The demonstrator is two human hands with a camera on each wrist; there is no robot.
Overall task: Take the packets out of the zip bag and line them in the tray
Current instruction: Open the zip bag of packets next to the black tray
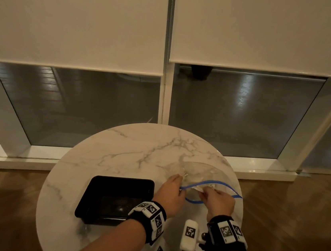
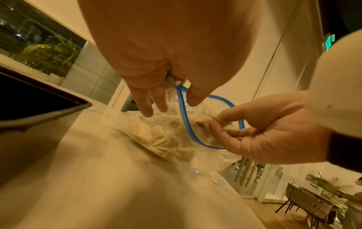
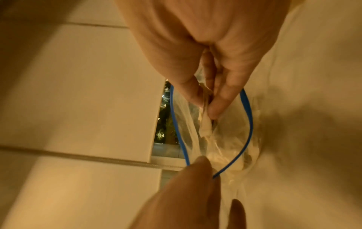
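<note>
Right hand (image 1: 218,202) reaches into the mouth of the clear plastic zip bag with the blue zipper rim (image 1: 198,175); thumb and fingers (image 3: 217,100) pinch a small pale paper packet (image 2: 201,119) just inside the opening, at the rim. Left hand (image 1: 169,194) holds the left end of the blue rim, thumb and fingers pinched on the plastic there, two fingers (image 2: 147,106) extended down over the bag's side. Bag mouth is held open in a wide loop between the two hands and faces the person. Bag body lies on the round white marble-patterned bench (image 1: 128,150), on its right half, extending away from the hands. More pale packets (image 2: 156,134) sit piled loosely inside the bag, seen through the plastic; count cannot be told. Black rectangular plastic tray (image 1: 118,194) stands on the bench just left of the left hand, near the bag but apart from it; its glossy floor shows reflections, and no packet can be made out in it from the head view. Both wrists wear black bands carrying white blocks with black-and-white square markers (image 1: 151,209). Beyond the bench: wood floor (image 1: 295,214), large glass panes (image 1: 241,113) with pale roller blinds (image 1: 76,16) partly lowered.
</note>
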